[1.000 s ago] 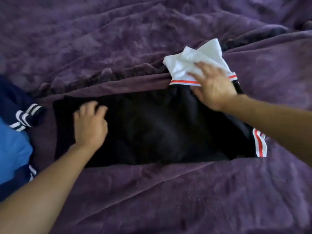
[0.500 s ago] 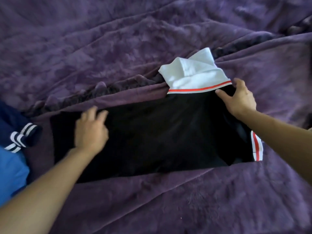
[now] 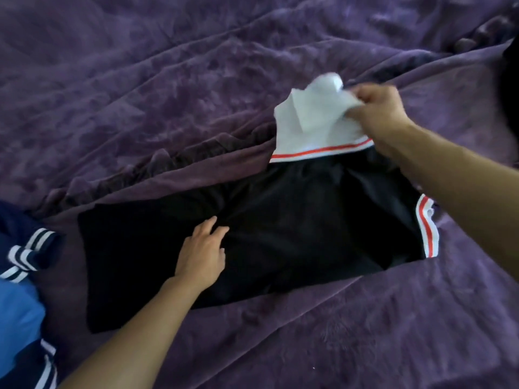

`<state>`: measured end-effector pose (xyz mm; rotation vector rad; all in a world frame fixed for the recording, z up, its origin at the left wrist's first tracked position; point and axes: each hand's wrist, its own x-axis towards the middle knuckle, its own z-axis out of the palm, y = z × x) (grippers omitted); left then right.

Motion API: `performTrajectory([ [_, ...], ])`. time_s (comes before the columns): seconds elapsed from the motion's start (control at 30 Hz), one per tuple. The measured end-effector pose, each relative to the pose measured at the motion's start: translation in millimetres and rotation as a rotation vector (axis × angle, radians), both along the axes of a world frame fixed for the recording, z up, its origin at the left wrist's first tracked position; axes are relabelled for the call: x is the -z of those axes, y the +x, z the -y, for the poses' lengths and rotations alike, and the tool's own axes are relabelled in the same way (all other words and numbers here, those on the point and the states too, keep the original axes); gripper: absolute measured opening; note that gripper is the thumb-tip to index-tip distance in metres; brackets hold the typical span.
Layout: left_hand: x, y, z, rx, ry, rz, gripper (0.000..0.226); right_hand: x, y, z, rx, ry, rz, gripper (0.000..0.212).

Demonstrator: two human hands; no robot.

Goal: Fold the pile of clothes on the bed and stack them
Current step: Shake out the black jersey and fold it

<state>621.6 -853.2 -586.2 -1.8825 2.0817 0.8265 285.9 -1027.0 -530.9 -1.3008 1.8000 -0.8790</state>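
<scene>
black jersey (image 3: 295, 220), spread flat on purple bed (image 3: 140, 94): soft, light, limp, judged slippery. left grip (image 3: 202, 254) lay flat, fingers straight, pressing the body; right grip (image 3: 379, 113) pinched white sleeve (image 3: 311, 122). best held at sleeve edge and hem.

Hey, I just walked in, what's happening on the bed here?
A person is folding a black garment spread on a purple blanket. The left hand rests flat on the middle of it, fingers straight. The right hand pinches the garment's white section, above its red stripe, and lifts it off the bed. Blue and navy striped clothes lie at the left edge, not yet stacked with it.
</scene>
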Motion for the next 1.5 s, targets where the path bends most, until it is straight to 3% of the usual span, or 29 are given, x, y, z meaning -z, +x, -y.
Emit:
performTrajectory([
  [0.1, -3.2, 5.7, -1.7, -0.010, -0.001, -0.003, 0.050, -10.5, -42.7, -68.9, -0.404, 0.024, -0.374, 0.029],
  [0.17, -6.0, -1.9, 0.1, -0.028, -0.044, 0.014, 0.048, -9.6, -71.6, -96.5, -0.499, 0.089, -0.585, 0.036],
  [0.3, -16.5, -36.9, 17.1, -0.135, -0.287, -0.080, 0.039, -11.8, -80.0, -98.3, -0.161, 0.025, -0.620, 0.018],
  [0.33, -18.4, -50.6, 21.2, -0.091, -0.364, -0.119, 0.041, -8.1, -76.2, -94.1, -0.061, 0.081, -0.598, 0.024],
  [0.43, -17.8, -99.8, 23.8, 0.218, -0.487, -0.206, 0.050, 10.5, -66.4, -95.5, 0.093, 0.465, -0.471, 0.092],
  [0.47, -14.0, -115.2, 21.8, 0.336, -0.451, -0.178, 0.053, 16.5, -65.2, -102.0, 0.093, 0.563, -0.478, 0.100],
  [0.53, 1.9, -133.4, 24.7, 0.457, -0.315, -0.039, 0.060, 25.8, -65.1, -114.5, 0.101, 0.653, -0.438, 0.085],
  [0.63, 26.2, -135.5, 52.9, 0.463, -0.174, 0.123, 0.069, 34.1, -67.3, -125.0, 0.119, 0.593, -0.206, 0.043],
  [0.7, 30.8, -135.7, 66.8, 0.438, -0.162, 0.099, 0.071, 28.7, -68.9, -123.0, 0.143, 0.515, -0.160, 0.029],
  [0.77, 26.0, -134.3, 65.7, 0.409, -0.164, -0.007, 0.067, 11.1, -64.8, -118.2, 0.138, 0.469, -0.169, 0.028],
  [0.9, -3.5, -100.3, 42.4, 0.146, -0.299, -0.281, 0.052, -35.5, -42.4, -118.2, -0.004, 0.354, -0.309, 0.021],
  [1.07, -27.2, -12.4, 0.5, -0.360, -0.339, -0.220, 0.034, -74.5, 62.8, -124.7, -0.321, 0.200, -0.368, 0.025],
  [1.17, -31.6, 22.5, -26.9, -0.523, -0.321, -0.210, 0.032, -58.1, 141.1, -132.5, -0.550, 0.331, -0.260, 0.024],
  [1.23, -31.7, 32.5, -40.0, -0.601, -0.351, -0.215, 0.032, -45.1, 168.9, -135.8, -0.586, 0.478, -0.065, 0.034],
  [1.27, -31.2, 34.1, -45.7, -0.619, -0.377, -0.224, 0.032, -38.5, 173.1, -137.7, -0.562, 0.445, -0.031, 0.034],
  [1.33, -27.8, 29.0, -55.9, -0.547, -0.450, -0.225, 0.036, -19.6, 167.7, -139.2, -0.532, 0.091, -0.264, 0.027],
  [1.4, -18.9, 17.3, -67.8, -0.357, -0.452, -0.179, 0.046, 1.5, 156.2, -135.4, -0.591, -0.198, -0.611, 0.037],
  [1.5, 7.2, 1.5, -87.7, -0.039, -0.156, 0.009, 0.061, 38.4, 142.7, -123.7, -0.858, -0.024, -0.929, 0.059],
])
